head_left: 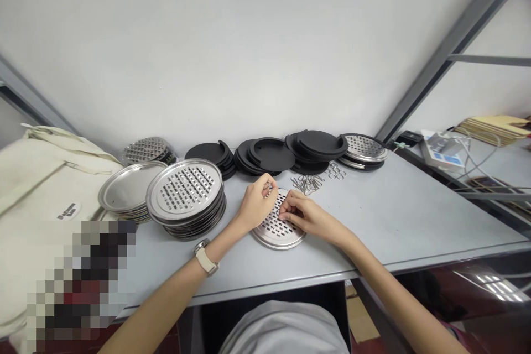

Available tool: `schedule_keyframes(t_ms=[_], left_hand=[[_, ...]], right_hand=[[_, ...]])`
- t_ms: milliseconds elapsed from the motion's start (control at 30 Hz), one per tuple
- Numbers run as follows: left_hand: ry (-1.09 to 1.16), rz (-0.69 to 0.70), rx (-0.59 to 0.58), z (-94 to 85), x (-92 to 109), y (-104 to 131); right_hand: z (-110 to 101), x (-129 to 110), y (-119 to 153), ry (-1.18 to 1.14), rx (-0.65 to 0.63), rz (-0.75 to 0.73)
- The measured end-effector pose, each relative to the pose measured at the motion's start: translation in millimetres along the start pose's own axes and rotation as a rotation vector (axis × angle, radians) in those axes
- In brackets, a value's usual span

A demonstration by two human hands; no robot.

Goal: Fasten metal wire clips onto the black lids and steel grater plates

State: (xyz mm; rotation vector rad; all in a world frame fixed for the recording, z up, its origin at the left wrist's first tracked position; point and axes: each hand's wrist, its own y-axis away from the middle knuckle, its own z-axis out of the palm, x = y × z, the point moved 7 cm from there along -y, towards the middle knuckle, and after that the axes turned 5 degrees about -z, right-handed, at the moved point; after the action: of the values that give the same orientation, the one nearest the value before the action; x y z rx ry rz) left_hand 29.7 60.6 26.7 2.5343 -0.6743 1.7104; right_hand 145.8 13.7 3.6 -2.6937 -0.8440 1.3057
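Note:
A round metal plate with rows of slots (279,230), like a grater disc, lies on the table in front of me. Over its upper left part is my left hand (258,202), thumb and fingers pinched together. My right hand (306,214) rests over the plate's right side, its fingers curled in a pinch. Whatever is between the fingers of either hand is too small to make out. Just beyond the plate lies a little heap of wire clips (307,183), with several metal rings (335,171) beside it.
At the left stand a stack of slotted metal discs (185,189) and a stack of plain metal plates (131,188). Black round holders (271,155) line the wall. A holder with a slotted disc (365,148) sits at the right. A cream bag (41,177) takes the left edge.

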Motion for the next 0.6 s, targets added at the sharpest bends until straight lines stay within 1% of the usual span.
schedule_keyframes(t_ms=[133, 233, 300, 367, 433, 600], left_hand=[[0.022, 0.033, -0.085, 4.2, 3, 1], [0.042, 0.072, -0.193, 10.2, 9, 5], [0.037, 0.105, -0.235, 13.4, 14, 7], [0.022, 0.118, -0.224, 14.1, 16, 8], [0.020, 0.109, -0.196, 13.6, 16, 7], [0.146, 0.064, -0.143, 10.0, 13, 4]], right_hand=[[-8, -1, 2, -0.080, 0.055, 0.019], [-22, 0, 5, -0.226, 0.171, 0.063], [-29, 2, 7, -0.346, 0.220, 0.094], [-30, 4, 8, -0.440, 0.222, 0.125], [-30, 3, 9, -0.486, 0.212, 0.144], [-30, -3, 10, -0.492, 0.202, 0.139]])
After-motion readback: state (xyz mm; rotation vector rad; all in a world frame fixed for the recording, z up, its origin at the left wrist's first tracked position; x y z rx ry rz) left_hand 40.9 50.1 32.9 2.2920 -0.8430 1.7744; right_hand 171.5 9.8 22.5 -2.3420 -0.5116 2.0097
